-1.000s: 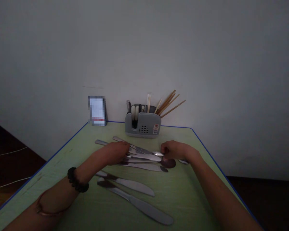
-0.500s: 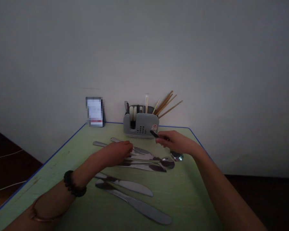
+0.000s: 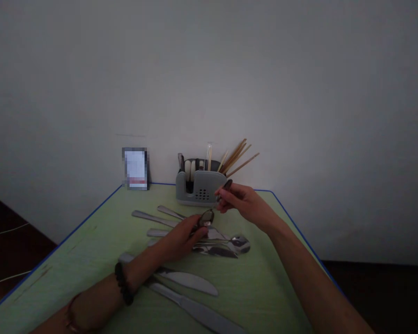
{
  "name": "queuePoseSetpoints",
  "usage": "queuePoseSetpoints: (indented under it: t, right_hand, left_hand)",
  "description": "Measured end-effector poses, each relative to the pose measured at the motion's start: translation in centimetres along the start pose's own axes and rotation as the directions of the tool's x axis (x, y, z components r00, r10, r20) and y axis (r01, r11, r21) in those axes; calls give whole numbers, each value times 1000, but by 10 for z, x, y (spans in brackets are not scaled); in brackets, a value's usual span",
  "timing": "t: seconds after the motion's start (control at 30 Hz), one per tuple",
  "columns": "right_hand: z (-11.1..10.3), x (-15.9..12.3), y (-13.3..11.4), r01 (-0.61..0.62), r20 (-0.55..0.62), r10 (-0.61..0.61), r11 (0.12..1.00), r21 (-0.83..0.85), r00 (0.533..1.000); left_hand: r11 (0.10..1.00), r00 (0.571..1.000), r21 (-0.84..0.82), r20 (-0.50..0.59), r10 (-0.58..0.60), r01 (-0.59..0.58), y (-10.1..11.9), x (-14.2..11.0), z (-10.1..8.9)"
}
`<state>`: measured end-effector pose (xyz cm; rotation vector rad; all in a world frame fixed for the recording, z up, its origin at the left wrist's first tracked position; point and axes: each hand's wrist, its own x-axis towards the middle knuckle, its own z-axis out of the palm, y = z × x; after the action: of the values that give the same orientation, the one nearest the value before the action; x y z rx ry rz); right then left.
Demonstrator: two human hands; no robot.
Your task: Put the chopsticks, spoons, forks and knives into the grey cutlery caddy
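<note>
My left hand (image 3: pixel 184 236) is closed around a spoon (image 3: pixel 206 218), whose shiny bowl pokes out past the fingers above the middle of the table. Just beyond it to the right, my right hand (image 3: pixel 242 204) pinches a piece of metal cutlery (image 3: pixel 227 184); only a dark, shiny end shows, so its kind is unclear. Under and beside my left hand lies a group of metal cutlery, with a spoon (image 3: pixel 240 243) at its right end and a knife (image 3: pixel 223 252) in front. Closer to me are two table knives, one (image 3: pixel 193 280) behind the other (image 3: pixel 202 313).
A grey cutlery holder (image 3: pixel 209 185) with chopsticks (image 3: pixel 235 155) and other utensils stands at the back against the wall (image 3: pixel 299 93). A phone with a blurred screen (image 3: pixel 136 169) leans left of it. The green table (image 3: pixel 264 287) has a blue edge.
My left hand has lifted off the cutlery group, now with a spoon in it. My right hand has turned its piece more upright. The spoon bowl earlier below my right hand no longer shows there.
</note>
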<state>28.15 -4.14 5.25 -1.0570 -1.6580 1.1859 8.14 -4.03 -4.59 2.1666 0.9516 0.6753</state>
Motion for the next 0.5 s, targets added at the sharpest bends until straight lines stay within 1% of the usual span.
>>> queuePoseSetpoints:
  t: [0.13, 0.23, 0.3, 0.37, 0.4, 0.43, 0.5]
  right_hand:
    - [0, -1, -5, -74, 5, 73, 995, 73, 997]
    - [-1, -2, -7, -84, -18, 86, 993, 83, 996]
    - [-1, -2, -7, -74, -22, 75, 996, 50, 997]
    - [0, -2, -6, -74, -2, 74, 997, -11, 997]
    - [2, -2, -5, -79, 9, 80, 996, -43, 997]
    - [3, -2, -4, -84, 20, 86, 994, -71, 996]
    - [8, -1, -5, -81, 26, 84, 992, -102, 996]
  left_hand:
    - [1000, 999, -24, -40, -16, 15, 4, -1, -1]
    - [996, 990, -89, -132, -41, 29, 4, 0, -2]
    - [993, 970, -115, -235, -60, 34, 2, 1, -3]
    - [991, 934, -132, -349, -74, 29, -1, 3, -3]
    - [989, 918, -146, -388, -81, 25, -3, 3, -3]
    - [986, 908, -168, -408, -90, 22, -4, 4, -3]
    - [977, 912, -212, -397, -102, 17, -6, 5, -4]
